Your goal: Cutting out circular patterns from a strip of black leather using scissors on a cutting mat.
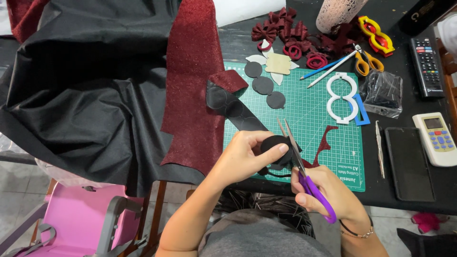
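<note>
We see our left hand (245,157) pinching a black fabric circle (276,145) over the green cutting mat (333,166), our right hand (328,192) closed through purple-handled scissors (304,171), blades open against the circle, dark red glitter fabric (195,90) just left, on the worktop (409,202)

A black worktop (431,188) carried a green cutting mat (309,109), with black fabric (90,85) and glittery dark-red fabric (195,81) draped over its left side. To the right lay orange-handled scissors (364,59), a black remote (425,66), a white remote (437,139), and what looked like a dark phone (408,164).
</note>
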